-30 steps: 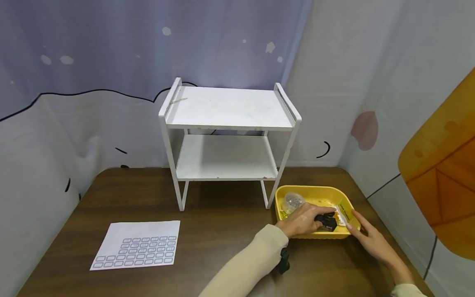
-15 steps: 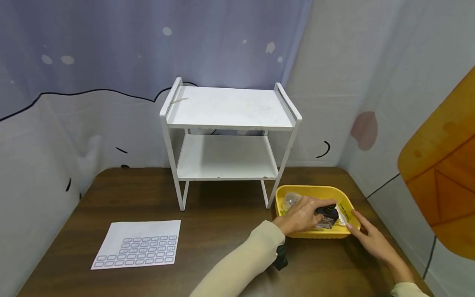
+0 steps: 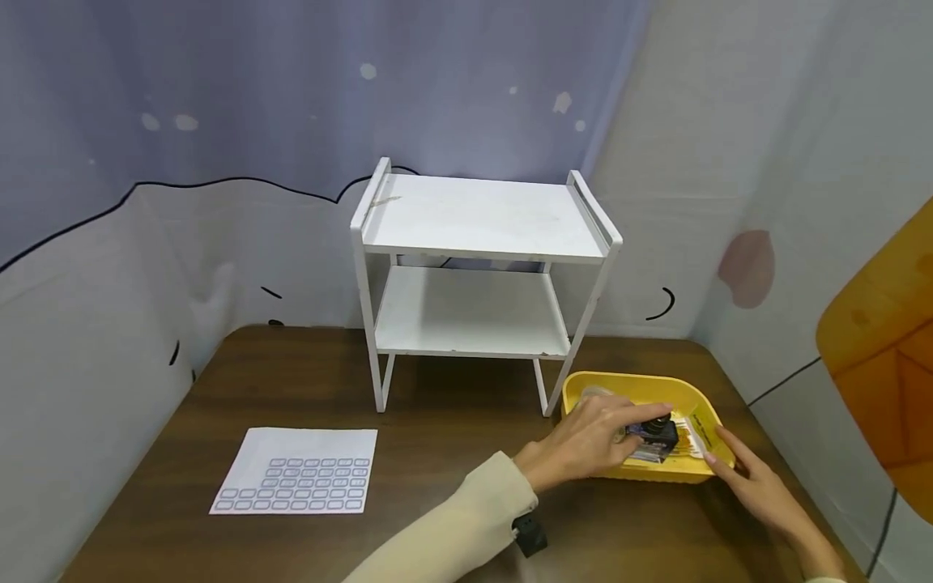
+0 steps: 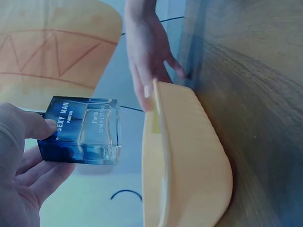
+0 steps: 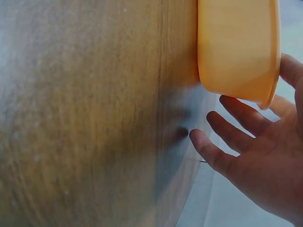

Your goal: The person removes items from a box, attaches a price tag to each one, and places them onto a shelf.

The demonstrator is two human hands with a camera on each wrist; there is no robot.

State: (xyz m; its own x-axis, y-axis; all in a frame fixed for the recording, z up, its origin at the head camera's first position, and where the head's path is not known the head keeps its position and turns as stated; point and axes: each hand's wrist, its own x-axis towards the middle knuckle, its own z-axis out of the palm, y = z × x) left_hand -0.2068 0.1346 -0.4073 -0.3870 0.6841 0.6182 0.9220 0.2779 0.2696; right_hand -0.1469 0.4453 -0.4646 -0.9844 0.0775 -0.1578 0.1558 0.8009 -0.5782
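Note:
My left hand (image 3: 586,437) grips a dark blue square perfume bottle (image 4: 83,130) with a black cap, lettered "SEXY MAN". In the left wrist view the bottle is above the rim of a yellow plastic tub (image 4: 194,156), fingers beneath it and thumb over its dark end. My right hand (image 3: 761,490) holds the tub's right front corner, its thumb and index finger at the rim. The right wrist view shows the other fingers of that hand spread beside the outer wall. Inside the tub lies a small white and orange packet (image 3: 688,437); a clear round container (image 3: 596,392) is mostly hidden behind my left hand.
A white two-tier shelf (image 3: 484,214) stands at the back of the brown wooden table (image 3: 437,486), left of the tub. A white sheet printed with small boxes (image 3: 295,471) lies at front left. Printed curtains (image 3: 291,105) enclose the table.
My left hand has lifted the perfume bottle up from the tub and drawn slightly left. My right hand stays at the tub's corner. The head view has turned slightly left.

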